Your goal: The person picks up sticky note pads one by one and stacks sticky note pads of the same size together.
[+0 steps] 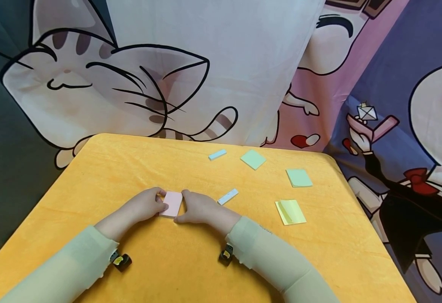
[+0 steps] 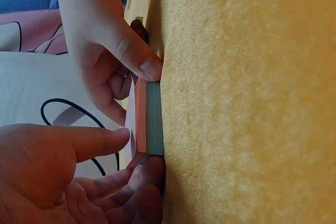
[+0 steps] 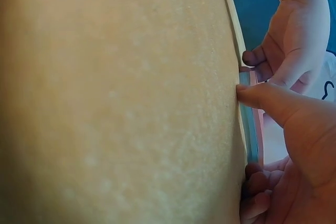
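Observation:
A stack of sticky note pads (image 1: 173,203), pink on top, lies on the yellow cloth between both hands. Its side, seen from the left wrist, shows pink layers over blue-green layers (image 2: 154,119). My left hand (image 1: 144,205) holds the stack's left side, the thumb on the pink top and the fingers curled against the edge. On the other side, my right hand (image 1: 202,209) grips the stack with the thumb at the near corner and the fingers toward the far corner. The right wrist view shows that thumb (image 3: 262,97) low by the cloth; part of the stack is hidden behind the hands.
Two light-blue strip pads (image 1: 227,196) lie right of and beyond the hands. Farther right are two green sticky note pads (image 1: 299,178) and a yellow pad (image 1: 292,211) with a lifted sheet. A yellow cloth covers the table (image 1: 175,269); a printed curtain (image 1: 221,63) hangs behind.

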The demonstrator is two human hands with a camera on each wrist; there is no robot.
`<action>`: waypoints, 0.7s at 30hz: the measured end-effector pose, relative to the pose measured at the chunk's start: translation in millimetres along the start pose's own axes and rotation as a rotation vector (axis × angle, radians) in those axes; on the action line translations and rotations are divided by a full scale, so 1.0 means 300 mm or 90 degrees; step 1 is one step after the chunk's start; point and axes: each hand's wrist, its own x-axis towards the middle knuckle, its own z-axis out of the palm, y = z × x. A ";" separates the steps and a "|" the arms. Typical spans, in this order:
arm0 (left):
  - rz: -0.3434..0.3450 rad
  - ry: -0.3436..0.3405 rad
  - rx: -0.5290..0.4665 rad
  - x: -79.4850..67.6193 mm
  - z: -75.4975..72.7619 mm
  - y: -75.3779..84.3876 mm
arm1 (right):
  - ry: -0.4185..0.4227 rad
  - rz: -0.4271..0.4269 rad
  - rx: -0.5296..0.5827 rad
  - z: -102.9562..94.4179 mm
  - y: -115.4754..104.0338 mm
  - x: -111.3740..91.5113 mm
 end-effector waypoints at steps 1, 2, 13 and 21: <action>0.000 0.002 0.004 -0.001 -0.001 0.001 | 0.000 0.001 0.001 0.001 0.000 0.000; 0.000 0.003 0.009 -0.004 -0.003 0.003 | -0.002 -0.001 0.004 0.000 0.001 0.000; 0.064 0.102 0.172 -0.039 -0.031 -0.015 | -0.020 -0.048 0.068 -0.051 0.049 -0.032; 0.200 0.151 0.301 -0.099 -0.032 -0.014 | 0.055 -0.107 0.056 -0.107 0.143 -0.077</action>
